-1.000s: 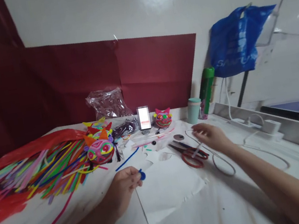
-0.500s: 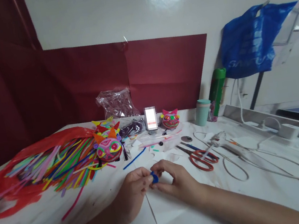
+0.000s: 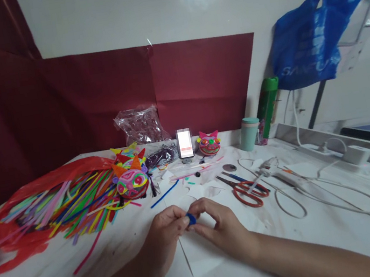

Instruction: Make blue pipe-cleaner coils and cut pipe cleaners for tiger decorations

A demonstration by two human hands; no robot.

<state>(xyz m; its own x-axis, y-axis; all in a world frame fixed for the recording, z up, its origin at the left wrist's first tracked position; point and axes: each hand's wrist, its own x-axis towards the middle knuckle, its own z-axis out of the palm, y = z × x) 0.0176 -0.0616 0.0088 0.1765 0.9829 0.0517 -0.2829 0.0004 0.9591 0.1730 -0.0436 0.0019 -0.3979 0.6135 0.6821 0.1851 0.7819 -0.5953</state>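
Note:
Between my two hands is a small round blue piece [image 3: 192, 218], which looks like a coiled pipe cleaner. My left hand [image 3: 167, 236] pinches its left side between thumb and fingers. On the other side, the thumb and forefinger of my right hand [image 3: 224, 226] close on its edge. Both hands are low over a sheet of white paper [image 3: 201, 255] on the white table. A straight blue pipe cleaner [image 3: 164, 194] lies just beyond them. Fingers partly cover the blue piece, so its full shape is hidden.
Left is a red plastic bag [image 3: 17, 197] with many coloured pipe cleaners [image 3: 85, 202]. Decorated animal heads [image 3: 132, 184] stand beside it, another [image 3: 209, 144] farther back. To the right lie orange-handled scissors [image 3: 247, 194], a glue gun [image 3: 266, 167] with its cable, and a green cup [image 3: 250, 133].
The camera view has tilted slightly, so the background sits a little higher. Both hands keep their hold on the blue piece, with hardly any finger movement.

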